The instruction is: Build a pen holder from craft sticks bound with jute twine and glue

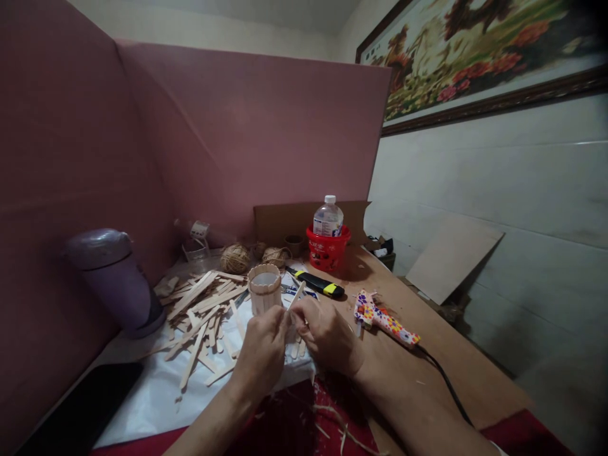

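Note:
A pale wooden craft stick rises at a slant from between my two hands. My left hand is closed, its fingertips pinched at the stick's lower part. Close against it, my right hand is curled with thumb and fingers at the same stick. The fingers hide the stick's lower end. Just behind my left hand stands a round cup faced with upright craft sticks, with a band around its top. A few more sticks lie beneath my hands on the white sheet.
A heap of craft sticks spreads left, beside a purple tumbler and a dark flat object. Twine balls, a red bucket holding a plastic bottle, and a utility knife sit behind. A flowered glue gun with cord lies right.

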### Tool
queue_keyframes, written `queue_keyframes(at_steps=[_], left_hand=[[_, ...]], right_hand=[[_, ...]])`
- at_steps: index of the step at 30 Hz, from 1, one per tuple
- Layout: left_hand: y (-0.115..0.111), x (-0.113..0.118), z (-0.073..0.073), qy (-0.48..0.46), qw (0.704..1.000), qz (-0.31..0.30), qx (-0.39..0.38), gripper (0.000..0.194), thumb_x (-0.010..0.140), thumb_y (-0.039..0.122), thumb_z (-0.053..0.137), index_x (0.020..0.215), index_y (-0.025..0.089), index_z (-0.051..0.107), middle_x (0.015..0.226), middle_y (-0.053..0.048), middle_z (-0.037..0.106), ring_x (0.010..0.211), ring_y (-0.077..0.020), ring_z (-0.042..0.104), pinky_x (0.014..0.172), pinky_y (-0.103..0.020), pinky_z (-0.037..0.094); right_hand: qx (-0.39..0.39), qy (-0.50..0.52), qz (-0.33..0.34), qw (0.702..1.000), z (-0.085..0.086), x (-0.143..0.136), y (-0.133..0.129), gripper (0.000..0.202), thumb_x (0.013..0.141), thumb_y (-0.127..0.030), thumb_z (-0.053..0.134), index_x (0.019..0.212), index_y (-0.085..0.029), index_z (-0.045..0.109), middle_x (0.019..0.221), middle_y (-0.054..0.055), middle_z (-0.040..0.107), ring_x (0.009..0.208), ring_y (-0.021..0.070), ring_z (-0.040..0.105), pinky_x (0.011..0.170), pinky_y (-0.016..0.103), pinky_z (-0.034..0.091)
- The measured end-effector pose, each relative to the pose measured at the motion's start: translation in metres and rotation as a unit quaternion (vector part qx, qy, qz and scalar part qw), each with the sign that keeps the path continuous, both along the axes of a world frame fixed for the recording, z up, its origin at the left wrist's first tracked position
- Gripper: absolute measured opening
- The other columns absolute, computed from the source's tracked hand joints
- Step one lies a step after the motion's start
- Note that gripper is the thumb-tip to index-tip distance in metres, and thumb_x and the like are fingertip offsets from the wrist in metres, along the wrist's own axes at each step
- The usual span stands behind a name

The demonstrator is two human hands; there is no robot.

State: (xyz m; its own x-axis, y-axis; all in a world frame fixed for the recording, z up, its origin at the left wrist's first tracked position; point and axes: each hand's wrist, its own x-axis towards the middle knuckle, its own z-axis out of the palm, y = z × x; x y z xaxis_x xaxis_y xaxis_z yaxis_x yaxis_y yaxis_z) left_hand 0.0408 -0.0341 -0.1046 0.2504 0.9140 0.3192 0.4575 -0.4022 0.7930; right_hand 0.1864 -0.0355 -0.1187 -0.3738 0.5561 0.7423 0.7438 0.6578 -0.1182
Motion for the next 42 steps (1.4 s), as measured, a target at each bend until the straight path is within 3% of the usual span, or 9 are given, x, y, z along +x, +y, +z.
queue_keyframes(at_steps=[10,15,25,33,37,42], left_hand=[[0.003,0.001,0.0,-0.06,0.997,0.011,-0.042,0.034,0.084,0.042,0.042,0.063,0.018,0.054,0.051,0.004,0.042,0.049,-0.0125,0.035,0.048,-0.025,0.025],[0.006,0.001,-0.002,-0.057,0.998,0.016,-0.035,0.033,0.084,0.042,0.043,0.065,0.018,0.054,0.053,0.004,0.043,0.052,-0.0132,0.037,0.05,-0.025,0.027],[0.006,-0.003,-0.003,-0.01,1.0,-0.008,-0.026,0.033,0.083,0.041,0.046,0.06,0.019,0.052,0.05,0.004,0.042,0.05,-0.0129,0.037,0.05,-0.026,0.025],[0.004,-0.003,-0.001,0.0,0.999,-0.022,-0.034,0.034,0.085,0.041,0.043,0.06,0.019,0.051,0.049,0.004,0.04,0.049,-0.0123,0.036,0.05,-0.026,0.024],[0.004,-0.002,-0.001,0.0,0.999,-0.014,-0.033,0.033,0.084,0.04,0.044,0.059,0.019,0.051,0.05,0.004,0.041,0.051,-0.0128,0.036,0.051,-0.026,0.024],[0.006,0.0,-0.003,-0.021,0.999,-0.009,-0.044,0.033,0.084,0.039,0.043,0.059,0.019,0.049,0.051,0.004,0.04,0.052,-0.0125,0.036,0.051,-0.026,0.026]], right_hand=[[-0.031,0.157,-0.065,0.985,-0.001,0.004,0.011,0.014,0.093,-0.017,0.034,0.088,-0.018,0.047,0.075,0.005,0.057,0.068,0.0188,0.057,0.062,0.029,0.044],[-0.049,0.134,0.022,0.99,-0.001,-0.001,0.002,0.014,0.09,-0.012,0.04,0.09,-0.017,0.053,0.08,0.005,0.06,0.076,0.0179,0.057,0.068,0.028,0.044],[-0.064,-0.004,0.068,0.996,0.005,0.01,0.006,0.014,0.089,-0.012,0.042,0.084,-0.016,0.055,0.079,0.006,0.06,0.074,0.0176,0.055,0.068,0.029,0.044],[-0.035,-0.1,0.006,0.994,0.009,0.009,0.004,0.015,0.089,-0.014,0.041,0.082,-0.014,0.054,0.076,0.008,0.059,0.071,0.0195,0.053,0.063,0.031,0.043],[-0.041,-0.1,0.001,0.994,0.008,0.005,0.003,0.013,0.087,-0.01,0.041,0.082,-0.014,0.053,0.076,0.008,0.058,0.07,0.0198,0.053,0.062,0.031,0.045],[-0.035,-0.075,-0.062,0.995,0.0,-0.005,0.003,0.012,0.086,-0.007,0.041,0.084,-0.014,0.051,0.077,0.009,0.057,0.068,0.0206,0.055,0.058,0.032,0.047]])
